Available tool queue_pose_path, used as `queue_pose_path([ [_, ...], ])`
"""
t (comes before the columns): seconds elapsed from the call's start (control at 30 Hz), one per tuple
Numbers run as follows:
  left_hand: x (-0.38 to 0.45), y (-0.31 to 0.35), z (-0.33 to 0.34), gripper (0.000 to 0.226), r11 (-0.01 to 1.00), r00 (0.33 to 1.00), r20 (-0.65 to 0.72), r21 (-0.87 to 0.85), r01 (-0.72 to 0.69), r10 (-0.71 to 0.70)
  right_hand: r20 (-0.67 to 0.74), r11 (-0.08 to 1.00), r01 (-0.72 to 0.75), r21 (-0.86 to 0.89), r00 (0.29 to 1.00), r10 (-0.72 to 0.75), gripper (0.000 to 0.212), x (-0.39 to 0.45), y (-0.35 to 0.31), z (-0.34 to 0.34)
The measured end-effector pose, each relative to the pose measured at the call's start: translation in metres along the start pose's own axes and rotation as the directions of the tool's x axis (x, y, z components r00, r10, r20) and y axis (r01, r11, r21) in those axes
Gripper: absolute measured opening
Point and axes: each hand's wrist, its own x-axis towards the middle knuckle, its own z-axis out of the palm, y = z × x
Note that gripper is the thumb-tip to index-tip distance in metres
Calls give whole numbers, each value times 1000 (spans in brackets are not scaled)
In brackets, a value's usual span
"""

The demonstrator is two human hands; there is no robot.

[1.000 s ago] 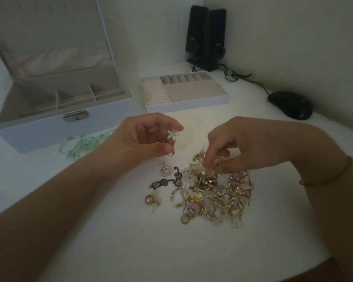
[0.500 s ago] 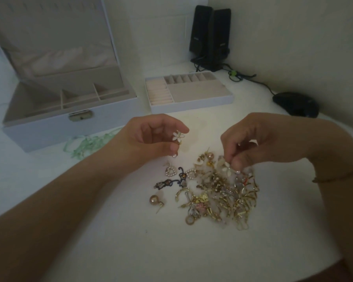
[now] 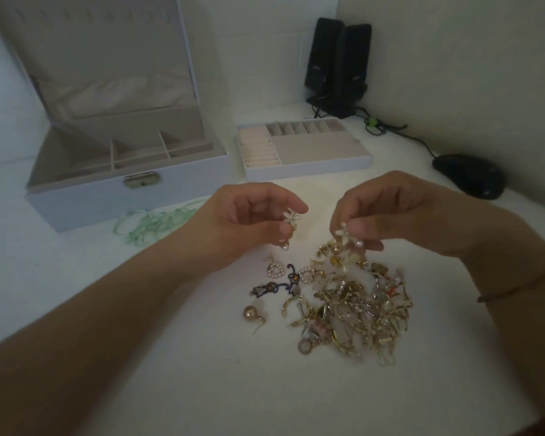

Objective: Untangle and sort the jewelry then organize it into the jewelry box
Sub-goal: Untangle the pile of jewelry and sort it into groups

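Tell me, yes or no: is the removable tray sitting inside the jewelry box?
No, the tray rests on the table to the right of the open jewelry box.

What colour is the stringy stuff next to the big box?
Pale green, seen in the head view.

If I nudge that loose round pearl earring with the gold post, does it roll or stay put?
The round pearl earring with the gold post would probably roll briefly, then pivot and stop on its protruding post. Probably light, so it should skid easily across the smooth white table. The thin post may bend if pressed.
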Motion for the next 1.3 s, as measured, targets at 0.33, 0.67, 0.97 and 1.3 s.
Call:
queue_pose_path([
  [0.33,1,3,1,27,998,995,-96,-66,14,-21,-308,990,-5,143,950,49,10,24,5,25],
  [0.67,1,4,0,43,999,986,-167,47,6,1,-428,995,-97,-24,900,78,27,30,-2,39],
  [0.97,2,8,-9,36,993,990,-140,118,14,3,-476,988,-152,-11,870,128,12,38,-11,40],
  [1.3,5,7,-11,47,998,987,-155,56,-28,36,-312,960,-187,209,918,247,9,53,-21,27],
])
